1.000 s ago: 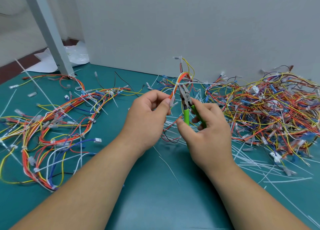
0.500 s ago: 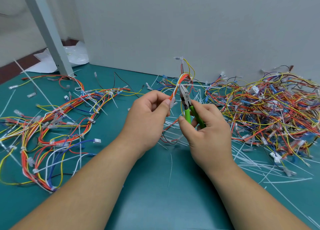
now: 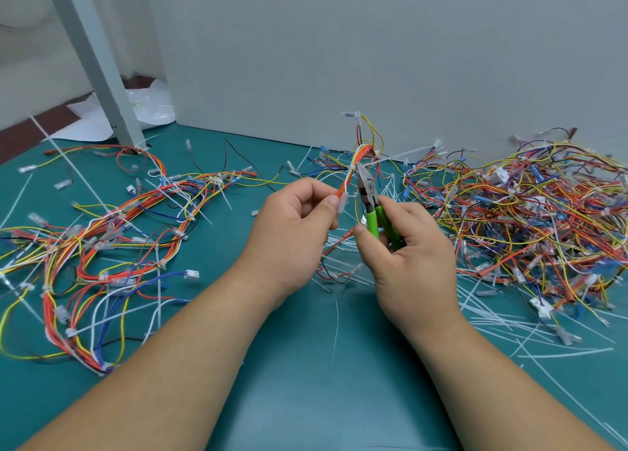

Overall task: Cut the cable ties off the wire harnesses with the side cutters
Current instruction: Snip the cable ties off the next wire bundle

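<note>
While L hand (image 3: 292, 233) holds harness (image 3: 350, 174), cutters (image 3: 367, 188) unmoved

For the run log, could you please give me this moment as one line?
left hand: pinches wire harness | right hand: grips side cutters, tip at harness | mat: cut ties scattered

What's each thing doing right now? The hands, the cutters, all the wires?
left hand, pinching the held harness.
right hand, gripping the side cutters.
side cutters, upright, tip at the harness.
held harness, lifted off the mat.
left bundles, lying flat, ties on.
right pile, loose and tangled.
cut ties, scattered on the mat.
</note>
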Available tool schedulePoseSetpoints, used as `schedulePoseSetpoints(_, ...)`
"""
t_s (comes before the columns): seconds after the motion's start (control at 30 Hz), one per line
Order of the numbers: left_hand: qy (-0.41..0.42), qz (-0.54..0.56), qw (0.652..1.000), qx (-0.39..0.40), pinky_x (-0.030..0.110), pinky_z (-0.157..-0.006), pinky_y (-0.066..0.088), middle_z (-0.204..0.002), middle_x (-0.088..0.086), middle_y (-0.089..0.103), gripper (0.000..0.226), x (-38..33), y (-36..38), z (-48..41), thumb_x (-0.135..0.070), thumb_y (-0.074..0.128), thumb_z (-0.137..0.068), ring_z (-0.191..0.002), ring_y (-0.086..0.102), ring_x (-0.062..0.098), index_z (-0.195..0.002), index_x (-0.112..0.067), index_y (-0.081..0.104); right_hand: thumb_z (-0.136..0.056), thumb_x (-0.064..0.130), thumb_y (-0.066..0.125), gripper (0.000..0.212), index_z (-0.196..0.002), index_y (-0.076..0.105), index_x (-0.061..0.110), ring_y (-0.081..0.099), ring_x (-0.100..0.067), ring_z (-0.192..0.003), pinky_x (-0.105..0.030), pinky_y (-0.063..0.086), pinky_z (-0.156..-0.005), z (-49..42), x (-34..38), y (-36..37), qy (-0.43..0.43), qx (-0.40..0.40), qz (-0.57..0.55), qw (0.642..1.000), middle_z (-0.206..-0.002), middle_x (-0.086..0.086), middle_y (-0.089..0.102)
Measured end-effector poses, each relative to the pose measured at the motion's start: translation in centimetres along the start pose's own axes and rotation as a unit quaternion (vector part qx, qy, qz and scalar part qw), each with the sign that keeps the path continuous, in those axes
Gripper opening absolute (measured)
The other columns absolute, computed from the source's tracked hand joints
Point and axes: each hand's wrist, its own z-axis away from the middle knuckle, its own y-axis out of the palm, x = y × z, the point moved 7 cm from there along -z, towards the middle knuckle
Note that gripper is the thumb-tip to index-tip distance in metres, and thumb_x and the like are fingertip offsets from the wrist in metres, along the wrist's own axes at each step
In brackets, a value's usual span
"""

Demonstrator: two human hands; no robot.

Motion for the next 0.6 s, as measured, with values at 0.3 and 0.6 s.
schedulePoseSetpoints(0.3,0.010,0.024,1.000,0.005,0.022,-0.051,0.034,-0.066,-0.005,0.055,0.019,-0.3,0.2,0.0,-0.011,0.057,-0.102,-0.054,0.038,0.010,-0.090,-0.017,0.071,-0.089,0.012,0.077,0.016,-0.083,0.064,0.020,0.049,-0.003,-0.069,-0.010,0.034,-0.064,-0.3,0.5,-0.6,-0.016,-0.017,-0.019,1.000,-0.076,0.007,0.050)
schedulePoseSetpoints(0.6,0.008,0.037,0.999,0.006,0.020,-0.051,0.035,-0.063,-0.008,0.054,0.018,-0.1,0.1,0.0,-0.010,0.056,-0.102,-0.053,0.039,0.008,-0.093,-0.015,0.072,-0.081,0.023,0.078,0.033,-0.107,0.065,0.038,0.058,-0.012,-0.077,-0.016,0.044,-0.071,0.2,0.6,-0.6,-0.022,-0.050,-0.003,0.998,-0.089,0.010,0.056)
